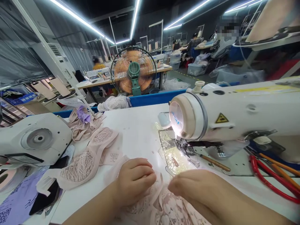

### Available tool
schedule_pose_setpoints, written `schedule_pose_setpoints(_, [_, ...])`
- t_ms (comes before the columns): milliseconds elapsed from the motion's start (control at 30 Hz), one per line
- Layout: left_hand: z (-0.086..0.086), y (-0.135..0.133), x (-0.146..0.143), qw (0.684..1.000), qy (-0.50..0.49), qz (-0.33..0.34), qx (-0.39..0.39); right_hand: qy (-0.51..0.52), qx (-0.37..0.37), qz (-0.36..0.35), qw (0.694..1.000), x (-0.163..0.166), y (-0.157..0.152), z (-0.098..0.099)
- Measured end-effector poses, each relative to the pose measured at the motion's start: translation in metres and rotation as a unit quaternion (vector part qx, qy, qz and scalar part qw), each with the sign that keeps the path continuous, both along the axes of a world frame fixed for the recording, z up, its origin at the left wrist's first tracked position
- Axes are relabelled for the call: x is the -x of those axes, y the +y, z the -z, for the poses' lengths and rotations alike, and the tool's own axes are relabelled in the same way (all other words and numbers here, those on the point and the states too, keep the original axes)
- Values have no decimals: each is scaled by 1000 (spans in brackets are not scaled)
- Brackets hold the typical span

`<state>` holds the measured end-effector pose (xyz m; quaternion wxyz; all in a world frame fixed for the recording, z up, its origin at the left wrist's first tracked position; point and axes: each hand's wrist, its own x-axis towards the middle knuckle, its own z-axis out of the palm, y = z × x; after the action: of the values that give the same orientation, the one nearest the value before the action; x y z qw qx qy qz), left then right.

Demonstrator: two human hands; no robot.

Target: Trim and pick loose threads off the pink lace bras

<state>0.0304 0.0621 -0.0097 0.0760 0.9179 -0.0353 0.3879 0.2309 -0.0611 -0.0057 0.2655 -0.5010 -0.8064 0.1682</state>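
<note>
A pale pink lace bra (174,207) lies at the table's front edge, partly covered by my hands and forearms. My left hand (137,175) has its fingers curled together on the bra's fabric. Closed over the lace from the other side is my right hand (194,184), its fingertips bent down and largely hidden. Just beyond my right hand stands the lit needle area of a white sewing machine (239,112). Another pale pink bra piece (79,164) with lace cups stretches across the table left of my left hand.
A second machine head (44,137) stands at left, near a dark phone (44,200) and purple paper labels (22,198). Red-handled scissors (269,179) and a wooden-handled tool (214,162) lie at right. Beyond the table is a large fan (133,72); other people sit farther back.
</note>
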Motion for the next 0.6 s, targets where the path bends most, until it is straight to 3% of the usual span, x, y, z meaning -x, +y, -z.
schedule_pose_setpoints(167, [-1,1,1,1000,3,0,-9,-9,1,-23,1000,12,36,-17])
schedule_pose_setpoints(600, [-1,0,-2,1000,17,12,4,-20,-9,-15,1000,7,36,-7])
